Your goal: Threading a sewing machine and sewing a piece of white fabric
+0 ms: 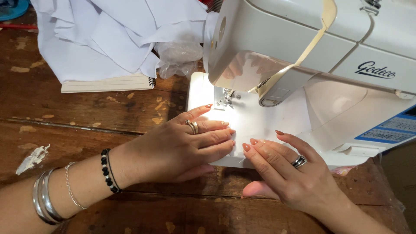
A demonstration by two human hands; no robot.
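A white sewing machine stands on a worn wooden table. Its lamp lights a small piece of white fabric lying on the machine bed under the presser foot. My left hand lies flat on the fabric's left part, fingers spread toward the presser foot, with rings on one finger and bracelets at the wrist. My right hand presses flat on the fabric's near right part, a ring on one finger. Neither hand grips anything.
A heap of white cloth covers the far left of the table, over a spiral notebook. Crumpled clear plastic lies beside the machine. The machine's control panel is at the right.
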